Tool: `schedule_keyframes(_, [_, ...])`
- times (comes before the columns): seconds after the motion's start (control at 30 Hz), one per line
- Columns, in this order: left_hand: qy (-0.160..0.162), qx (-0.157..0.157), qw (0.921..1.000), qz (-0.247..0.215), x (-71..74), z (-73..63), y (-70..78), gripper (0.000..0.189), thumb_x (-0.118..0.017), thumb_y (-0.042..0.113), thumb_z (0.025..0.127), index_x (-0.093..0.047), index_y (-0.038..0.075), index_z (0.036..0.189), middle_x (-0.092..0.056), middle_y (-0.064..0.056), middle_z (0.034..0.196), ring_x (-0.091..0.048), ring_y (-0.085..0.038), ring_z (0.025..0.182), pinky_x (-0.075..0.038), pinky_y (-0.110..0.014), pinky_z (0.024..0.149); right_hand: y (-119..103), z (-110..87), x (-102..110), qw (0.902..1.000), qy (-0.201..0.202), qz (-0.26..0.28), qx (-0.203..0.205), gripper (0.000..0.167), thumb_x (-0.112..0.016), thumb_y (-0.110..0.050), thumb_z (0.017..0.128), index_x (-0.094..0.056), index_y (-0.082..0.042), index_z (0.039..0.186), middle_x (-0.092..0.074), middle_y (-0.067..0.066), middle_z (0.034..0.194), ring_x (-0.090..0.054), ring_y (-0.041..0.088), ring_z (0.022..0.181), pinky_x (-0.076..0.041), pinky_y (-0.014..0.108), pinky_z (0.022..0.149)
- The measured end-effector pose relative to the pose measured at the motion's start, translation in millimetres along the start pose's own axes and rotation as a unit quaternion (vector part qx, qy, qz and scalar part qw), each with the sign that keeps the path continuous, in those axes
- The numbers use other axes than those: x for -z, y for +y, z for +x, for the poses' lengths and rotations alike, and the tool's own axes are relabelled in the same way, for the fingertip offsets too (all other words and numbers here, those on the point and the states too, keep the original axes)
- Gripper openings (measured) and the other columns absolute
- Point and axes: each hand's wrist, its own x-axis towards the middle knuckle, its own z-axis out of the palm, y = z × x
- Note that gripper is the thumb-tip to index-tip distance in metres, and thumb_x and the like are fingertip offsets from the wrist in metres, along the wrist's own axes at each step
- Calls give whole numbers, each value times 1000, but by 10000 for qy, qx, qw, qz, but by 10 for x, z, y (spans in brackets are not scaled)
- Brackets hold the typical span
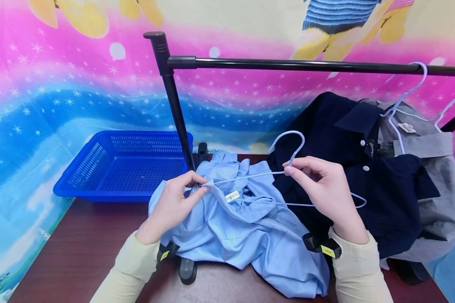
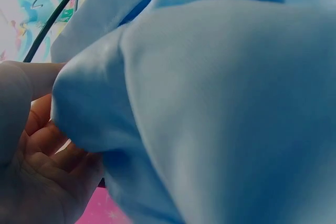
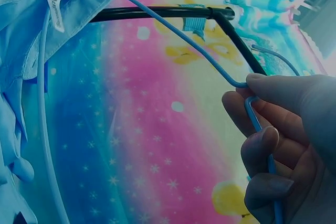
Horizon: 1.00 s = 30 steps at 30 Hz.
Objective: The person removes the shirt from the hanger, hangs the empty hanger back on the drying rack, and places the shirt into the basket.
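Note:
A light blue shirt [image 1: 235,227] lies bunched on the table, a white label [image 1: 232,196] showing inside its collar. My left hand [image 1: 176,200] pinches the shirt's edge between thumb and fingers; in the left wrist view the blue cloth [image 2: 210,103] covers most of the picture. My right hand [image 1: 324,185] grips a thin light blue wire hanger [image 1: 296,143] at the base of its hook, which points up. One end of the hanger reaches inside the shirt's neck, by my left fingertips. Its other end sticks out to the right, over a dark navy shirt.
A black garment rack [image 1: 288,65] stands across the table [image 1: 87,235]. From its bar hang a navy shirt [image 1: 337,126] and a grey garment [image 1: 440,202] on hangers, at the right. A blue plastic basket [image 1: 76,191] sits at the back left. A rack foot [image 1: 187,271] juts forward below the shirt.

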Motion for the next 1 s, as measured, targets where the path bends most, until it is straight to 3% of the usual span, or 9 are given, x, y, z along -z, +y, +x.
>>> schedule_keyframes(0.17, [59,45,10000,40,23,-6,-14,14,-76,9,94,-73,17,105,-73,7,106,-67,-11,98,-56,-34,70,9,-15,34,10000,59,28,24,23,-75,9,87,-80,-9,100,-74,-2,88,-43,9,53,-31,24,45])
schedule_keyframes(0.57, [222,-52,9997,69,52,-34,-65,16,-75,8,94,-72,16,107,-71,7,107,-66,-12,96,-57,-40,80,-7,-33,84,9998,174,58,-93,21,-74,8,89,-80,-9,99,-75,1,90,-46,10,53,-33,24,46])
schedule_keyframes(1.0, [486,-151,9987,-42,65,-41,-86,19,-75,1,92,-72,14,105,-70,7,105,-64,-12,86,-58,-37,78,-22,-42,137,9992,356,-96,-129,18,-76,7,88,-80,-8,98,-74,2,87,-39,9,51,-31,24,45])
